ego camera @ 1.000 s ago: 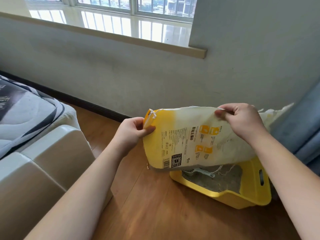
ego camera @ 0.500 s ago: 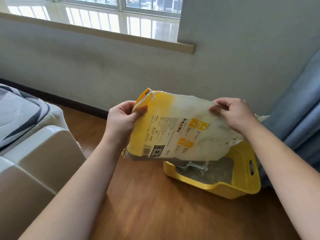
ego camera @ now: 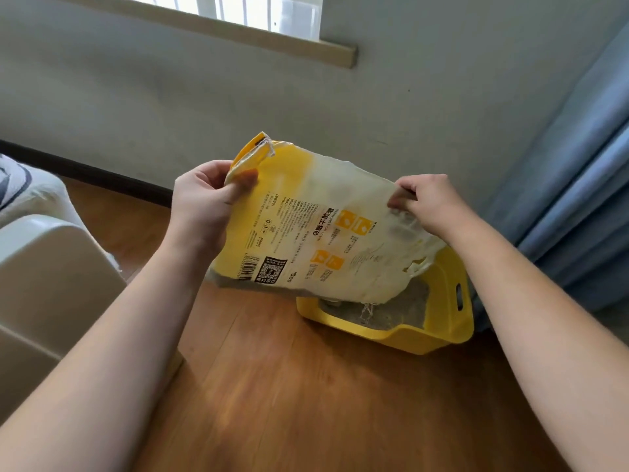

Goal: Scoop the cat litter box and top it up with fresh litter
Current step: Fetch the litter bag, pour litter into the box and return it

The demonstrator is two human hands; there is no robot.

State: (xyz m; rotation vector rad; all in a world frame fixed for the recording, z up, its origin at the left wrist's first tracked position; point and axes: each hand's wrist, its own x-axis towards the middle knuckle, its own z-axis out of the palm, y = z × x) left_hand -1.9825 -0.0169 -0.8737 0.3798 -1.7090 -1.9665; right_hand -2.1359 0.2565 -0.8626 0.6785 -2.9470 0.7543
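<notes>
A yellow and white litter bag (ego camera: 316, 229) hangs on its side in the air above the yellow litter box (ego camera: 449, 311), which stands on the wooden floor by the wall. My left hand (ego camera: 204, 202) grips the bag's sealed yellow end, held higher. My right hand (ego camera: 429, 202) pinches the bag's upper edge near its torn white end, which droops over the box. Grey litter (ego camera: 401, 308) lies in the box. A pale scoop (ego camera: 366, 310) shows only partly under the bag.
A white plastic cover (ego camera: 51, 274) stands at the left, with striped bedding (ego camera: 13, 182) behind it. A blue curtain (ego camera: 578, 185) hangs at the right beside the box. A dark skirting board runs along the grey wall under the window sill (ego camera: 306, 49).
The bag has tilted: my left hand has raised the sealed end while the torn end has sunk towards the box. The view has shifted down and right.
</notes>
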